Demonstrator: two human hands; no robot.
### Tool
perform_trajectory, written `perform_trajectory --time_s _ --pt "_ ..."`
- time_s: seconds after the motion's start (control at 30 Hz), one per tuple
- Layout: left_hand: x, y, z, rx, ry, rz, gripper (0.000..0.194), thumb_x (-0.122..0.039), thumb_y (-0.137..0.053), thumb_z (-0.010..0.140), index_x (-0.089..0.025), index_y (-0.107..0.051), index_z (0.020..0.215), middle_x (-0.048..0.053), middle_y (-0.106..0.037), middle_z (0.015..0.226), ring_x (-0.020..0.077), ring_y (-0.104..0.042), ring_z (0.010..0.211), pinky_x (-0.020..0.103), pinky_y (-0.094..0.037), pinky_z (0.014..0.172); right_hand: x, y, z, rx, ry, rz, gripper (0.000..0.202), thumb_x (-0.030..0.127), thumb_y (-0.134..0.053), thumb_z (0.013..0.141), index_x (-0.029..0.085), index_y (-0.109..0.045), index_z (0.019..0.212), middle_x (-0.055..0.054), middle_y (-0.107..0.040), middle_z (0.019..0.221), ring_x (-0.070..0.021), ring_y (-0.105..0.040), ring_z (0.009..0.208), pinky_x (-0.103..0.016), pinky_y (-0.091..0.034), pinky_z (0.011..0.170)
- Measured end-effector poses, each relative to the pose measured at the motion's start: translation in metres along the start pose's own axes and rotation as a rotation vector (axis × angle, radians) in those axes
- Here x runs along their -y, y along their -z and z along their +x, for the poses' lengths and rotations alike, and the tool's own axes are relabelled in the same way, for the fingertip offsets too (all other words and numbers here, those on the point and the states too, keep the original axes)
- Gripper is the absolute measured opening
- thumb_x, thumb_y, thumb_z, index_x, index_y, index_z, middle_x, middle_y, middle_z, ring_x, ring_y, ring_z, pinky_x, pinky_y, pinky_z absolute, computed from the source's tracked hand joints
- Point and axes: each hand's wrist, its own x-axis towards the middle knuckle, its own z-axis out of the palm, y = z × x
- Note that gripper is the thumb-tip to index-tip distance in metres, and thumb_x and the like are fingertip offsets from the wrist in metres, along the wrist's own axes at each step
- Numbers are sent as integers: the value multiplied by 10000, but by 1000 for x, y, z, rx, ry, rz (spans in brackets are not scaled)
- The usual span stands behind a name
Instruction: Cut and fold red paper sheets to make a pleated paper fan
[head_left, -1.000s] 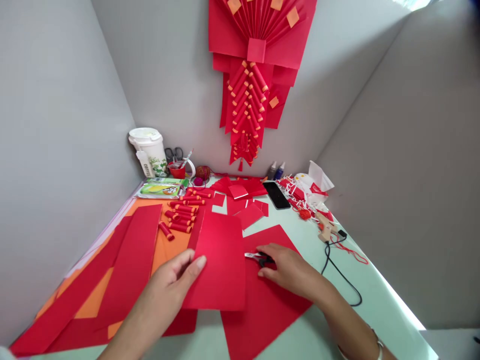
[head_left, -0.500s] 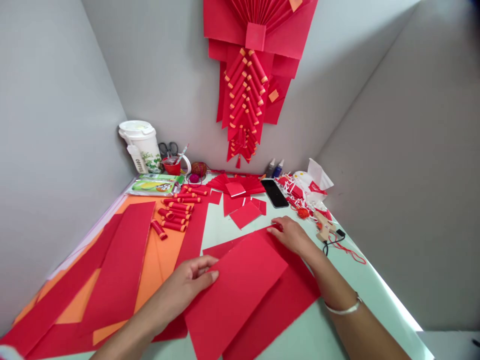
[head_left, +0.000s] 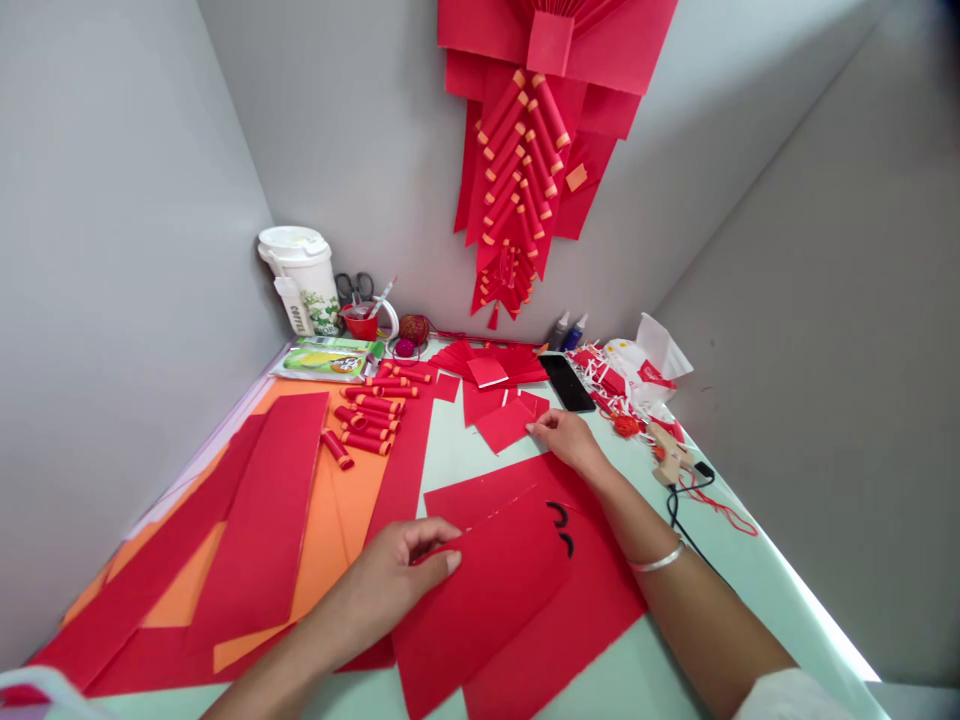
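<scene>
My left hand (head_left: 420,560) pinches the upper left edge of a red paper sheet (head_left: 480,610), thumb on top. That sheet overlaps a larger red sheet (head_left: 570,640) beneath it. Two short black curved shapes (head_left: 562,530) show at the upper sheet's right edge; what they are I cannot make out. Farther back, my right hand (head_left: 570,438) has its thumb and fingertips together at the right corner of a small red paper piece (head_left: 501,427). Other small red pieces and a red folded paper fan (head_left: 517,362) lie just behind it.
Red paper tubes with orange ends (head_left: 367,422) lie left, beside long red strips (head_left: 262,520) on orange paper (head_left: 229,655). A phone (head_left: 568,383), paper scraps (head_left: 600,375) and a corded glue gun (head_left: 671,455) are on the right. A firecracker decoration (head_left: 517,170) hangs behind.
My right hand has left the large sheet's top edge and reached the small red paper piece. The black curved shapes have appeared. The whole view has shifted slightly.
</scene>
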Motion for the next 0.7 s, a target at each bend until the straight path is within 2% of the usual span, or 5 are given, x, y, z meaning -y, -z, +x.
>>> perform_trajectory --time_s 0.13,0.37,0.5,0.6,0.7 --pt "-2 -1 -3 -18 6 -159 305 -430 -750 714 -184 -702 889 32 -748 865 217 -689 803 282 -504 705 -6 8 -8 34 4 92 299 458 -580 764 172 -658 808 -22 -671 730 -180 -576 661 -272 -381 610" --pt "-6 6 -5 -264 -61 -461 397 -364 -746 756 -222 -598 1096 42 -758 921 219 -721 807 324 -541 752 -3 27 -50 165 46 235 207 369 -653 711 183 -676 799 -25 -681 804 -203 -580 758 -309 -419 716" --pt "-7 2 -2 -324 -29 -451 477 -337 -776 709 -219 -588 1132 51 -765 934 236 -731 792 331 -551 717 9 20 -75 282 55 437 221 378 -628 755 187 -666 858 -13 -679 799 -188 -601 747 -299 -450 696" --pt "-7 -3 -1 -310 -53 -441 482 -352 -772 703 -203 -588 1123 61 -765 960 249 -731 807 337 -551 711 16 9 -87 384 35 639 296 463 -528 840 185 -629 852 -28 -680 774 -180 -631 714 -274 -464 609" --pt "-6 -7 -1 -299 -65 -442 473 -352 -766 707 -196 -573 1110 63 -762 979 253 -729 824 334 -548 701 20 -1 -93 408 13 825 396 570 -460 866 200 -595 914 -51 -688 821 -177 -647 721 -271 -493 592"
